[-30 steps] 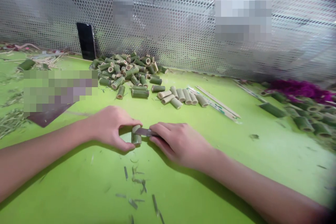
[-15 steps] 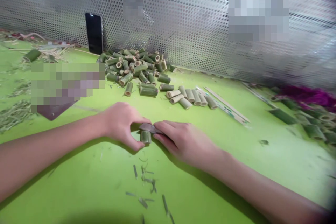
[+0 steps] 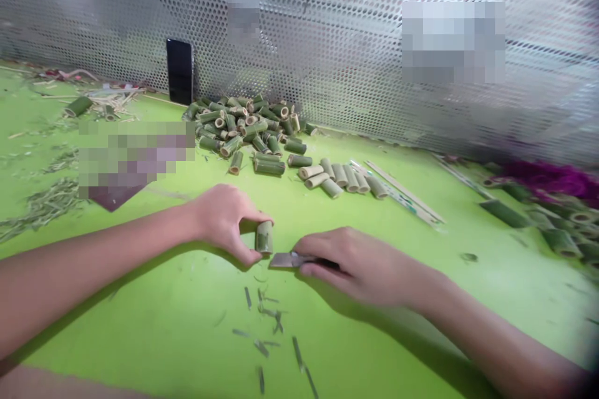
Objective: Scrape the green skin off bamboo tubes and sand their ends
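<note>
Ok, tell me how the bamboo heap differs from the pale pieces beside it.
The heap is mostly green; the pale pieces are greenish beige. The heap has many tubes stacked at mixed angles; the pale pieces are fewer, mostly side by side. Both groups are short bamboo tubes.

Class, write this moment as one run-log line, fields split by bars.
left hand: holds bamboo piece | right hand: grips knife, blade near piece's lower end | loose shavings: on green table

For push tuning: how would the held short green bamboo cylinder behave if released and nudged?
The cylinder may roll: its side is round. Likely stiff: no squash visible in the left grip. Probably light, if hollow like the piled green bamboo tubes.
</note>
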### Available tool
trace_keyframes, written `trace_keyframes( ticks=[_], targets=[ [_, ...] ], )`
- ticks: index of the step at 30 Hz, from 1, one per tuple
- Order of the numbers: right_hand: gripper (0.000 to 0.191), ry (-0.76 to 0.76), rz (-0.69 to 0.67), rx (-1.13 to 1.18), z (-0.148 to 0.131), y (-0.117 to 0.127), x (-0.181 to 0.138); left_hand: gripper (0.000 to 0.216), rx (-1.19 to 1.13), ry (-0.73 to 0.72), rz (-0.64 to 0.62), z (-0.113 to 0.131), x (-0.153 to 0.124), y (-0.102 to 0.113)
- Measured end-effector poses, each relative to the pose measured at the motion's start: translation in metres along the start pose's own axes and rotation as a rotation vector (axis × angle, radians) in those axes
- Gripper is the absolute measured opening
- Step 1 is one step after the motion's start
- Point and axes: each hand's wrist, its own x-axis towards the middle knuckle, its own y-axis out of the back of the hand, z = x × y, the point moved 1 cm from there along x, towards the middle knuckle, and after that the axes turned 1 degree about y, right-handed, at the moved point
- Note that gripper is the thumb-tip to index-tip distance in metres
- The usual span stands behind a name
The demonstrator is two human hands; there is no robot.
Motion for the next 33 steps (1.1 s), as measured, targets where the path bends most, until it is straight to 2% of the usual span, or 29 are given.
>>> trace_keyframes(
  ticks=[3, 7, 10, 17, 22, 28, 30, 33],
  targets=[
    [0.028, -0.016, 0.039, -0.033, 0.001, -0.002, -0.001, 0.036, 0.003, 0.004, 0.012, 0.003, 0.001, 0.002],
    [0.027, -0.128, 0.181, -0.099, 0.006, -0.010, 0.004, 0.023, 0.003, -0.020, 0.013, 0.007, 0.001, 0.004],
    [0.027, -0.178, 0.207, -0.141, 0.006, -0.015, 0.009, 0.021, 0.007, -0.005, 0.003, 0.009, 0.002, 0.004],
    [0.027, -0.034, 0.174, -0.160, -0.002, -0.018, 0.015, 0.022, 0.026, -0.012, 0.005, 0.011, 0.003, 0.006],
    [0.028, 0.058, 0.208, -0.137, -0.003, -0.022, 0.016, 0.028, 0.055, -0.037, 0.036, 0.004, 0.001, 0.001],
    [0.021, 0.154, 0.094, -0.101, -0.006, -0.022, 0.002, 0.034, 0.020, 0.000, -0.005, 0.002, -0.003, 0.003],
    [0.023, 0.151, 0.153, -0.094, -0.004, -0.021, 0.000, 0.032, 0.040, -0.022, -0.001, 0.003, -0.003, 0.005],
    [0.027, 0.048, 0.293, -0.176, 0.001, -0.022, 0.003, 0.024, 0.086, -0.082, 0.028, 0.006, -0.003, 0.005]
  ],
)
